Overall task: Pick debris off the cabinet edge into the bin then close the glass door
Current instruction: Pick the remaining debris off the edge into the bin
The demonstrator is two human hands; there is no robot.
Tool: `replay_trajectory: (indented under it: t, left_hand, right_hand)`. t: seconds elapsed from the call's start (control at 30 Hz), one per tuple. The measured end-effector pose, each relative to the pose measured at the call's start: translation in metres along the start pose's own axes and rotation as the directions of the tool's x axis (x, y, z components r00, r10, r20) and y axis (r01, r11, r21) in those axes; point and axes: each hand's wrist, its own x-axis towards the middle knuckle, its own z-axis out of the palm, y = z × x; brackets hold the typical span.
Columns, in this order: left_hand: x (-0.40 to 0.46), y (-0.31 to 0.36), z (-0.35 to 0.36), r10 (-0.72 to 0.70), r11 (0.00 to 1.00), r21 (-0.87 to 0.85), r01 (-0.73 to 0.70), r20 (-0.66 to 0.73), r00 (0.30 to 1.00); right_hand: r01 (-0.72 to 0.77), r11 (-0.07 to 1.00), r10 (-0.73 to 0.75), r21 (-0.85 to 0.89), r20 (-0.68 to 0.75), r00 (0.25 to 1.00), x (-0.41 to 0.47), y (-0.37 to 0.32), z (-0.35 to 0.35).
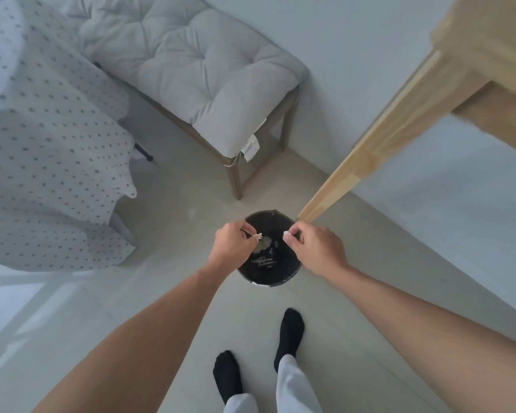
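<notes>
A round black bin stands on the floor below me, with pale scraps lying at its bottom. My left hand hovers over the bin's left rim, its fingertips pinched on a small pale piece of debris. My right hand is over the right rim, pinching another small whitish bit of debris. The wooden-framed glass door stands open, its light wood edge running from the upper right down to just beside the bin. The cabinet is at the upper right.
A grey cushioned bench on wooden legs stands against the wall behind the bin. A white dotted cloth hangs at the left. My feet in black socks are on the pale tiled floor right before the bin.
</notes>
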Motion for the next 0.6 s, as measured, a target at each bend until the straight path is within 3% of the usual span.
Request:
replay_trajectory:
  t: [0.33, 0.6]
  left_hand:
    - [0.055, -0.069, 0.079, -0.075, 0.997, 0.011, 0.074, 0.017, 0.997]
    - [0.062, -0.077, 0.088, -0.095, 0.995, 0.013, 0.095, 0.033, 0.995]
  right_hand:
    - [0.004, 0.998, 0.003, -0.07, 0.102, 0.995, 0.053, 0.051, 0.106]
    - [-0.042, 0.996, 0.051, -0.081, 0.116, 0.992, 0.057, 0.063, 0.112]
